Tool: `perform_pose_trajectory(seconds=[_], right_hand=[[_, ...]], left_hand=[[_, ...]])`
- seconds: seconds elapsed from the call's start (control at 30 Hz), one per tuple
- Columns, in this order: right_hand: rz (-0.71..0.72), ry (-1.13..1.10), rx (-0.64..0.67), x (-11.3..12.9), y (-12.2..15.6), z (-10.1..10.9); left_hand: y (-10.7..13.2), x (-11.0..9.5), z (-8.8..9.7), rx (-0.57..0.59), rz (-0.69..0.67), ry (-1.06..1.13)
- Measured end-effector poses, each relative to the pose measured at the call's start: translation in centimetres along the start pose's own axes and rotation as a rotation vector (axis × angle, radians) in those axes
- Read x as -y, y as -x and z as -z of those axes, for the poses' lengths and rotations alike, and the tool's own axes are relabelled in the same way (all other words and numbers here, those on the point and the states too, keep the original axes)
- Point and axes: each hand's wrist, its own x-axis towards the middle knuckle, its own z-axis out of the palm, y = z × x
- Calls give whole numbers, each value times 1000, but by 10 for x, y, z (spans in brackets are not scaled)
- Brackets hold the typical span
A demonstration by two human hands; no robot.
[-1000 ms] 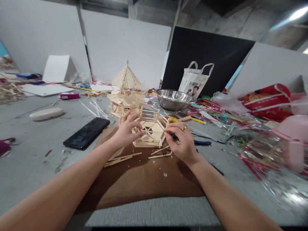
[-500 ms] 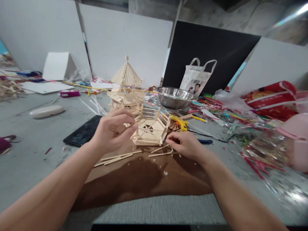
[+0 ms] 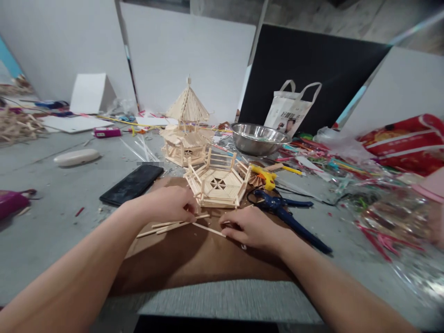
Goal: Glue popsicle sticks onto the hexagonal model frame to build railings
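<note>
A thin wooden stick (image 3: 210, 230) slants between my two hands, just above the brown sheet (image 3: 166, 266). My left hand (image 3: 173, 203) is closed with its fingertips at the stick's upper left end. At the lower right end, the curled thumb and fingers of my right hand (image 3: 251, 226) pinch it. Several loose sticks (image 3: 166, 227) lie under and beside my left hand. Just beyond both hands stands a six-sided stick platform (image 3: 222, 185) with railings and a spoked opening in its floor. Behind it rises a stick pavilion (image 3: 189, 122) with a pointed roof.
A black phone (image 3: 132, 185) lies left of the platform. To the right are a yellow tool (image 3: 265, 176) and a blue long-handled tool (image 3: 291, 217). Farther back stand a metal bowl (image 3: 260, 141) and a white bag (image 3: 289, 111). Plastic scraps (image 3: 378, 208) clutter the right side.
Both hands have come down nearer to me; the left has lowered to the loose sticks. A stick now spans between the hands. The blue tool has come into fuller view.
</note>
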Motion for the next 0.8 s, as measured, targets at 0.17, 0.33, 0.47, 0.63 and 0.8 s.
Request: perform_pose_trajectory(seconds=[0.17,0.33,0.47,0.63,0.8], right_hand=[[41,33,-2,1,-1,-1],[33,45,-37,-2,0,-1],[88,88,-23,-3,-1,-8],[88,158,-39,-5,-3,-14],[99,177,-53,-6,-4,-13]], left_hand=[[5,5,2,98,164,-108],[4,3,-6,126,145,-166],[4,-1,-10,34,142,-221],[4,-8,-12,-22,146,-315],[4,-10,-9,-41,130,-309]])
